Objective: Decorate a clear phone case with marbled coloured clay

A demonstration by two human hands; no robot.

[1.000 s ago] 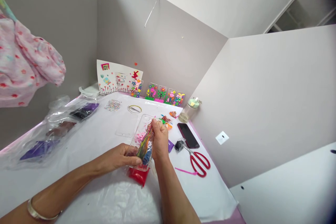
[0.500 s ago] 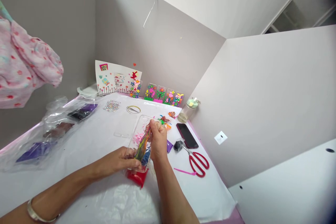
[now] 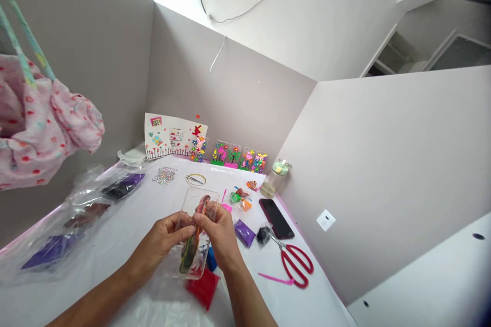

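I'm watching left hand (image 3: 169,235) gripping clear phone case (image 3: 193,198), right hand (image 3: 219,230) pinching marbled clay strip (image 3: 190,253) toward far end; strip's long axis slanting over case, far-right to near-left.

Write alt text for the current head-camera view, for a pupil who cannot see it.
A person's left hand and right hand hold a clear case and a multicoloured strip over a white-covered table. To the right lie red-handled scissors, a dark phone and a purple packet; decorated cases stand along the back.
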